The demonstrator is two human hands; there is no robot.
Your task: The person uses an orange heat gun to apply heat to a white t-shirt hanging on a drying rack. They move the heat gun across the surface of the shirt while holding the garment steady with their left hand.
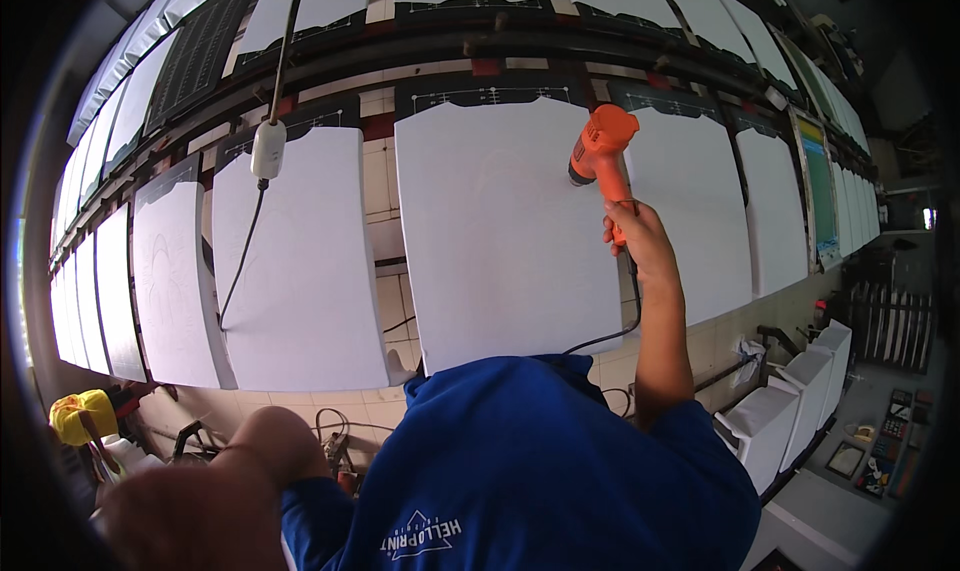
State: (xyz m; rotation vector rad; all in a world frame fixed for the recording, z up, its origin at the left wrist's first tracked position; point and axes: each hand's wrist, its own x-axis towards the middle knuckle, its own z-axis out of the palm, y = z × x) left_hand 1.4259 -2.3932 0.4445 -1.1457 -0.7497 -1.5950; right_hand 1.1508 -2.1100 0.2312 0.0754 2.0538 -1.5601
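Observation:
My right hand (641,239) is wrapped round the handle of an orange heat gun (606,151). Its dark nozzle points left and down, over the right part of a large white fabric-covered board (500,221). From the handle's base a black cord (637,306) runs down past the board's near edge toward my body. At the lower left my left arm is bent and raised close to the camera. What seems to be my left hand (165,521) is a blur there, its fingers not made out, apart from the boards.
More white boards (300,251) stand in rows left, right and behind, on dark rails (400,51). A white plug connector (268,151) hangs on a cable over the left board. A framed screen (818,191) leans at right. A yellow bundle (84,416) sits far left.

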